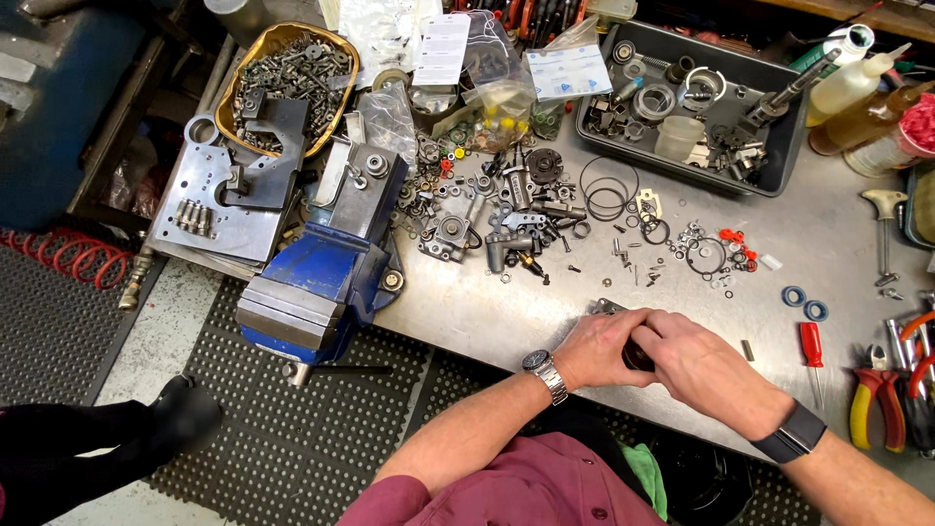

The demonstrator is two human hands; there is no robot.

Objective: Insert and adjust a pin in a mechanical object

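Hands together at bench edge (545, 331): our left hand (609, 346) and right hand (706, 370) clamp a small metal part (609, 308), steadying it against the bench.

Both hands meet at the near edge of the workbench (506, 321), left hand (596, 348) and right hand (703, 368) touching, closed around a small part (635, 356) (mostly hidden). Left of the grip, a vise (326, 268) overhangs the bench edge. Behind the grip lie loose metal parts (497, 219) and O-rings (609, 190); farther behind, a bin (769, 127). Right of the grip lie a screwdriver (812, 353) and pliers (872, 394).
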